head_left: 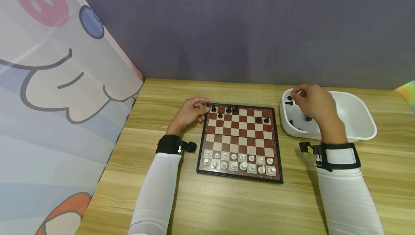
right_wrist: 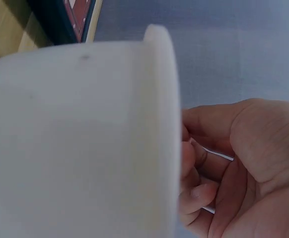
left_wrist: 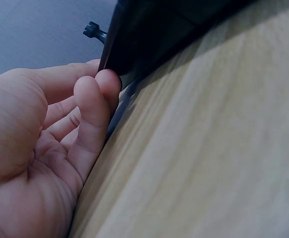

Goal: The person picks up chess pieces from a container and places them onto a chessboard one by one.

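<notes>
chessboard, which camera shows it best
The head view: it shows nearly the whole chessboard from above, its squares clear. The left wrist view shows only part of its dark side; the right wrist view, a sliver beyond the white tub.

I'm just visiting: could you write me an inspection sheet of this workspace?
Surface: wood-grain tabletop.
Job's things: chessboard with white chess pieces in two near rows and black chess pieces towards the far side; white plastic tub holding more black ones.
Clutter: nothing seen.
Hands: left hand pinches the chessboard's left edge; right hand is over the tub, its grip unclear.
Cables: nothing seen.
Surroundings: grey wall behind, cartoon-printed sheet at left.
</notes>
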`<state>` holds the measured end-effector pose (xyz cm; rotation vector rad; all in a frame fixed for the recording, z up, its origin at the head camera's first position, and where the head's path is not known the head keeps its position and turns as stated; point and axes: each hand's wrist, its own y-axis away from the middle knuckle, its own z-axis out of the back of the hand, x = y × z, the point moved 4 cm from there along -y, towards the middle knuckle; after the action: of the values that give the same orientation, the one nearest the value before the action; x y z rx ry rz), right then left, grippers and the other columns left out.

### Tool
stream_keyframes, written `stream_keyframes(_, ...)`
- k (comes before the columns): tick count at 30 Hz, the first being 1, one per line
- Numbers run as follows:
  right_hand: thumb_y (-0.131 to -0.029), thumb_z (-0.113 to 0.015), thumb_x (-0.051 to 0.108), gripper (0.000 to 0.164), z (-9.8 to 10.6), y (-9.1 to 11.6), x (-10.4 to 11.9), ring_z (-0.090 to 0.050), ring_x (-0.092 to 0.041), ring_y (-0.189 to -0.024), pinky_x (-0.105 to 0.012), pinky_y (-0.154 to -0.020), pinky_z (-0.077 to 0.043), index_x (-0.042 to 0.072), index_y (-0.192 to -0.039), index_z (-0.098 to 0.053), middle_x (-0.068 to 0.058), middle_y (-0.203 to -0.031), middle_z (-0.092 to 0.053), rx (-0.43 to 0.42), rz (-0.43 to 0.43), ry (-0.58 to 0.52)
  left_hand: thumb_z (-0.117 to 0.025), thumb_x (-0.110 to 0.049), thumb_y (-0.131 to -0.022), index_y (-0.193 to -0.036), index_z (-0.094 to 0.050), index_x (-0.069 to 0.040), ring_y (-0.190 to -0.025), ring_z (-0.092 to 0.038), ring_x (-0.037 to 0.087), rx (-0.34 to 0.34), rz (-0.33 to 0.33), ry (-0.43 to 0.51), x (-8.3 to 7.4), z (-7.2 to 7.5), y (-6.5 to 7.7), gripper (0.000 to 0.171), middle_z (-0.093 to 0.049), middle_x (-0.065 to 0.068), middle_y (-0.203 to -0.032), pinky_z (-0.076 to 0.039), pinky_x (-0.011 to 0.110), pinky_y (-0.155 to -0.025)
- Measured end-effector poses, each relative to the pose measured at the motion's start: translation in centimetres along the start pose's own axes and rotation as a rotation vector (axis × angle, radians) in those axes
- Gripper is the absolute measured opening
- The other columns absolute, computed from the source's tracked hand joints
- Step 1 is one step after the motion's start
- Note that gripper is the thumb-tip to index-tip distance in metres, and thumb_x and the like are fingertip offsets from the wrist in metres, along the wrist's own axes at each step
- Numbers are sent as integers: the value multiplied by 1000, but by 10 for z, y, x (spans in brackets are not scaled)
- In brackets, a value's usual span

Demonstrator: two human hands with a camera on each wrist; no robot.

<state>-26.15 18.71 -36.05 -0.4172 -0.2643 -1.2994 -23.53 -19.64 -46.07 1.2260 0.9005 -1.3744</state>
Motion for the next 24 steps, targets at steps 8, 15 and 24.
stream_keyframes(8,-93,-50,33,24,0,0,12,-50,-23,-65,-39,-48,-36,14,-99,-63,-5,-80,-59,-31,18,-14,-65,-18,-84,-120,-57,-17,-65,-55,28,-1,13,-3,-3,0,1,36,-56,17,-85,-50,41,-60)
stream_keyframes(15,-94,-49,31,22,-5,1,24,-48,-21,-60,-37,-45,-36,16,-103,-62,-3,-74,-56,-36,53,-8,-65,-16,-84,-120,-57,-16,-65,-55,28,6,21,17,-4,0,2,37,-56,18,-87,-50,42,-61)
stream_keyframes(24,-93,-51,30,18,-13,5,46,-46,-20,-61,-36,-44,-34,19,-101,-64,-1,-72,-55,-47,129,-23,-65,-17,-84,-121,-56,-15,-66,-55,30,10,14,12,-3,0,2,38,-57,17,-87,-50,42,-61)
